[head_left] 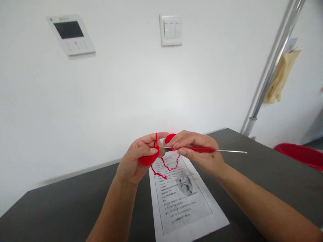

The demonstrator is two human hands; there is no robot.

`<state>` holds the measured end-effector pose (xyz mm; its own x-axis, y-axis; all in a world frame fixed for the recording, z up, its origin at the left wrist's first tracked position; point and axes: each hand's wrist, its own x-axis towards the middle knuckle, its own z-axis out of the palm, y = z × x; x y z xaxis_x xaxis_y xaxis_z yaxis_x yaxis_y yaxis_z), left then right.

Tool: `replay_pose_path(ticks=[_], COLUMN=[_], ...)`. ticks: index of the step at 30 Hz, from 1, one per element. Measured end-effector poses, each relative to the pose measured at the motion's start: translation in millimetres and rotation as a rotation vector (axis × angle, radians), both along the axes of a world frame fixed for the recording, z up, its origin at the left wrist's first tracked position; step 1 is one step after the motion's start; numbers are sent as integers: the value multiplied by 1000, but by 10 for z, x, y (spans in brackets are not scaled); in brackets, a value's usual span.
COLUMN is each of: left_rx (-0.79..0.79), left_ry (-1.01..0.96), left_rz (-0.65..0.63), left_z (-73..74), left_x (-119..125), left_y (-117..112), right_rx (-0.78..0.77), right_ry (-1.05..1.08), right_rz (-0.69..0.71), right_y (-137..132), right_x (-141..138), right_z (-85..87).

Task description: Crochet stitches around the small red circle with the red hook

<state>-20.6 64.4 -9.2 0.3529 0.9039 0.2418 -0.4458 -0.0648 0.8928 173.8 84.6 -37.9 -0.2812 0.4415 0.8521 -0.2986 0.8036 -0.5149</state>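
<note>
My left hand pinches a small red crocheted piece between thumb and fingers, with red yarn looped over the index finger and trailing down in a loose curl. My right hand grips a crochet hook with a red handle and a thin metal shaft; the hook's tip points left into the red piece. Both hands are held together above a dark table. A bit of red shows behind my right fingers.
A printed paper sheet with text and a grey picture lies on the table under my hands. A red basin sits at the right edge. A metal pole stands at the back right. The white wall carries a switch and a panel.
</note>
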Motion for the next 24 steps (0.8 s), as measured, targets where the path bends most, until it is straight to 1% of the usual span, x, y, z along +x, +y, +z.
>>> replay_pose_path(ticks=[3,6,10,13,15,16,20,21,22,24], left_rx=[-13,-24,-24,-39,-50,-57,-103,-107,-103,-89], left_ry=[-16,2,47,68,64,57,28,27,29,52], left_rz=[-35,-70,-80,-77,-82,-89,-99,-97,-94,-90], left_z=[17,26,32,35,38,42,66,73,78,83], left_x=[-2,-1,1,9,16,20,29,29,28,20], left_y=[-14,-20,-12,-12,-17,-20,-33,-36,-38,-40], right_rx=[-60,-113,-236,-279,-249,-200,155,202,207,107], right_ry=[11,7,13,16,9,2,-45,-51,-48,-18], right_rz=[62,76,113,165,176,168,70,61,68,122], right_y=[-10,-22,-20,-10,-6,-6,-10,-12,-13,-14], right_x=[15,34,54,61,62,63,62,62,64,72], right_z=[10,34,37,29,34,40,75,81,84,83])
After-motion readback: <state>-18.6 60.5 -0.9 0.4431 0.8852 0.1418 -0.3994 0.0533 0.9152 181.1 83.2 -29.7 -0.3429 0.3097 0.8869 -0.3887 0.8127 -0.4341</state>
